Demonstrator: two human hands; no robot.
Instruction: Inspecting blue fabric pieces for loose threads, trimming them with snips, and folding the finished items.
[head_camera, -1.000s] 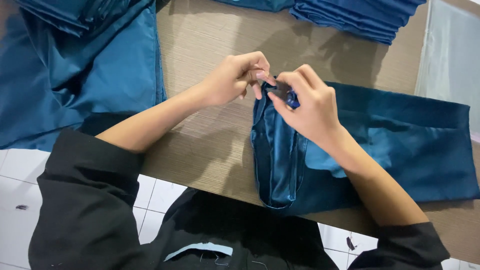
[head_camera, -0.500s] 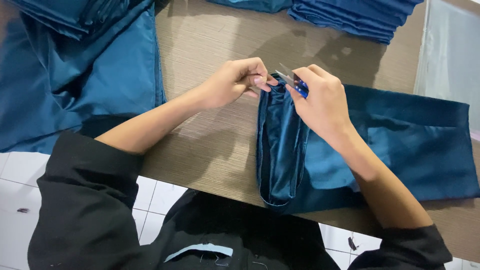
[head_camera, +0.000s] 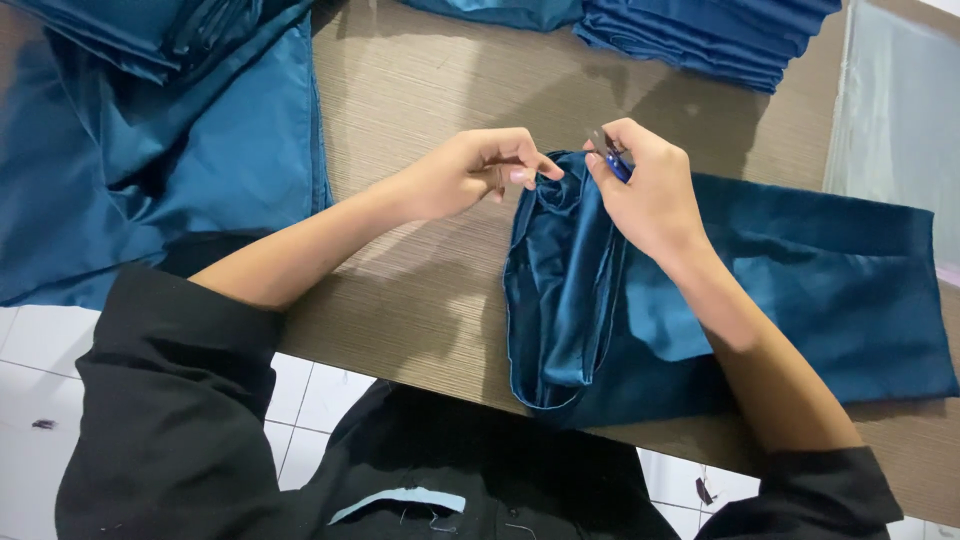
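Head view. Nearest to me are my black sleeves and the table's (head_camera: 420, 300) near edge, with white floor tiles below. On the wood-grain top lies a dark teal satin garment piece (head_camera: 760, 290); its long axis runs across the table from left to right, and its open, bunched end (head_camera: 550, 290) points to my left, gaping toward the table edge. My left hand (head_camera: 455, 180) pinches the upper rim of that opening between thumb and forefinger. My right hand (head_camera: 650, 190) rests on the same rim, fingers closed around a small blue-handled thread snip (head_camera: 610, 155) whose metal tip points up and away from me. I judge the trimming of this piece to be in hand at the hem, not finished. Farther off, loose teal cloth (head_camera: 150, 170) lies heaped at my left, a stack of folded teal pieces (head_camera: 710, 35) sits at the far edge, and a clear plastic sheet (head_camera: 895, 130) lies at far right; which pile is done I cannot tell.
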